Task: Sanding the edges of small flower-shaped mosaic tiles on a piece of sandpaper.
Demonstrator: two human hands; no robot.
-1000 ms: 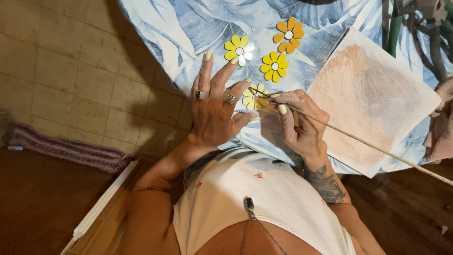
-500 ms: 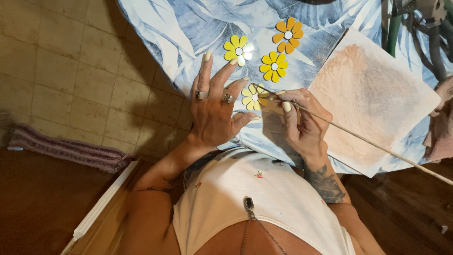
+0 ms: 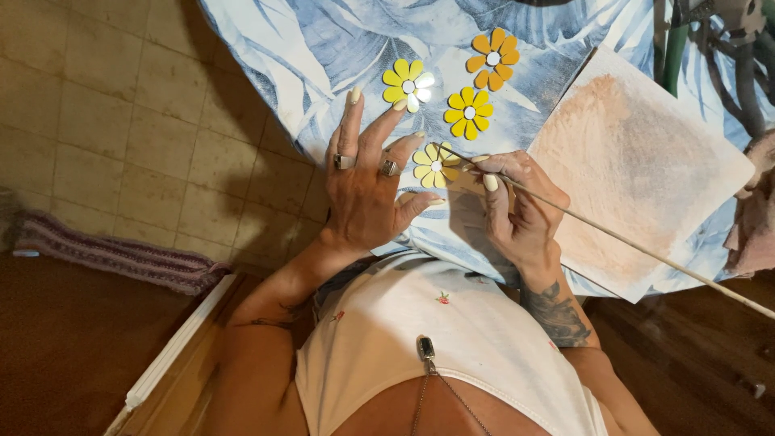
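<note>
My left hand (image 3: 367,190) lies flat on the blue leaf-patterned tablecloth (image 3: 323,48), fingers spread, its fingertips beside a small yellow flower piece (image 3: 433,165). My right hand (image 3: 513,214) holds a long thin stick (image 3: 630,240) like a brush, its tip touching that flower. Three more flower pieces lie further up: a yellow one with pale petals (image 3: 408,85), a yellow one (image 3: 469,112) and an orange one (image 3: 493,56).
A square stained pinkish board (image 3: 646,153) lies to the right of my right hand. A crumpled cloth (image 3: 755,210) sits at the right edge. Tiled floor (image 3: 121,137) and a striped rug (image 3: 105,254) are on the left. Green tools (image 3: 678,40) sit top right.
The stick's tip has shifted slightly over the flower piece; both hands stay in nearly the same place.
</note>
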